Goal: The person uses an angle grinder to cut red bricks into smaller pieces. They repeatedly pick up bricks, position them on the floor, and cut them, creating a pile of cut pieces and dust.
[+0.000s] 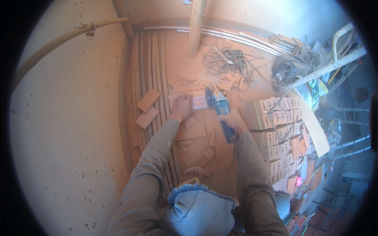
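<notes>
Writing first: green lettering showed on a white bag [314, 95] at the right, small and skewed; any marking on the blue angle grinder [225, 114] was too small to read. Stacked boxes [277, 129] right of the grinder bore rows of dark scalloped shapes, printed or cut out, couldn't tell which. Materials: the flat, oblong, pale tile [200, 102] lay on the dusty floor [177, 51] in front of the person, under the left hand [181, 107], its right end just beside the grinder's round dark disc [210, 97]; contact between disc and tile unclear. Left hand lay palm down on the tile, fingers slightly spread and bent, pressing rather than gripping. Right hand [234, 121] was closed around the grinder's body, fingers wrapped, thumb across the top; fingertips hidden. Orange-brown powder coated the floor. Two smooth rectangular orange tile pieces [148, 100] rested at the left on long, thin, straight strips [154, 70]. Jagged offcuts [209, 153] were scattered nearer the person, more chunks [232, 82] heaped beyond the grinder, near a tangled cable [226, 61]. Crumpled dark plastic [292, 70] sat farther right. Grey-blue fabric with a frayed edge [199, 210] filled the bottom middle, between brownish sleeves [151, 157].
</notes>
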Action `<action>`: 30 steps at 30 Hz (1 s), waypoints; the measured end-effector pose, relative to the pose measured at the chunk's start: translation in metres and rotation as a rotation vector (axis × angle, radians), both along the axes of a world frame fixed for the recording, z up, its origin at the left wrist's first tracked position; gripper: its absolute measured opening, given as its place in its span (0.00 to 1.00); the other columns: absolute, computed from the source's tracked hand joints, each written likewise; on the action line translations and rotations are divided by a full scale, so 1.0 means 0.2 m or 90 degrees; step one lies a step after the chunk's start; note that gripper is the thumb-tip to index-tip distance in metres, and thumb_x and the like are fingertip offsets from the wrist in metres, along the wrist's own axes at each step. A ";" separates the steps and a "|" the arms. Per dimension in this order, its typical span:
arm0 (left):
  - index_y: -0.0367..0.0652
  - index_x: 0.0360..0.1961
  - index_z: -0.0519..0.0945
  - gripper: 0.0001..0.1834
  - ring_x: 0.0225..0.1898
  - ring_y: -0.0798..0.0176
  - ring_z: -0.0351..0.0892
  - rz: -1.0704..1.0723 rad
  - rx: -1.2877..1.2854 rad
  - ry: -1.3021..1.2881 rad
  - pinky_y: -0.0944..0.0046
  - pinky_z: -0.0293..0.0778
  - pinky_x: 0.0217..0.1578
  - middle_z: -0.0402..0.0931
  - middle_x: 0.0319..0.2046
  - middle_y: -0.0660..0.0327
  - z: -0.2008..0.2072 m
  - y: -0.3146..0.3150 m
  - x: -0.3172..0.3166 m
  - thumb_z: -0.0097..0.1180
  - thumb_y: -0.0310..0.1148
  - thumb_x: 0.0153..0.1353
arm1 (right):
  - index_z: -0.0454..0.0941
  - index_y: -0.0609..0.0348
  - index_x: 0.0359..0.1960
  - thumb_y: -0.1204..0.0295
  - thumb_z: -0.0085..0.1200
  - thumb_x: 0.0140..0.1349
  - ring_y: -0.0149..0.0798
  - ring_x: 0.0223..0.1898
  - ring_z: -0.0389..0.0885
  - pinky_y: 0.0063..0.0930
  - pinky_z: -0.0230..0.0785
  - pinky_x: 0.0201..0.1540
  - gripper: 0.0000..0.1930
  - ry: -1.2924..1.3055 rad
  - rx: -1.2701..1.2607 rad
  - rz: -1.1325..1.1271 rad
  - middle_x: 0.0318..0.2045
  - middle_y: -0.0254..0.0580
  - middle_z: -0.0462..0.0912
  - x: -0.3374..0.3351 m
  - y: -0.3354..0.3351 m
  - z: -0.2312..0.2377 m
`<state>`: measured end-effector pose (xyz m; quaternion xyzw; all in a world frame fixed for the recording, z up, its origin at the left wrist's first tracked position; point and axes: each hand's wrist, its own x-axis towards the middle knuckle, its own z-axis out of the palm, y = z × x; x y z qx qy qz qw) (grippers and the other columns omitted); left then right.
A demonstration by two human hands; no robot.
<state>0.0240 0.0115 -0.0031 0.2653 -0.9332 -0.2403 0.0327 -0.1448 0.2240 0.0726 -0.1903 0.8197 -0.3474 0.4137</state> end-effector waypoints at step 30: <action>0.36 0.58 0.77 0.33 0.62 0.43 0.71 -0.015 -0.010 -0.033 0.45 0.69 0.61 0.75 0.55 0.46 0.00 -0.01 -0.01 0.71 0.43 0.54 | 0.82 0.65 0.47 0.69 0.69 0.50 0.38 0.37 0.85 0.35 0.77 0.40 0.22 0.003 -0.024 0.015 0.36 0.43 0.86 0.02 0.06 -0.02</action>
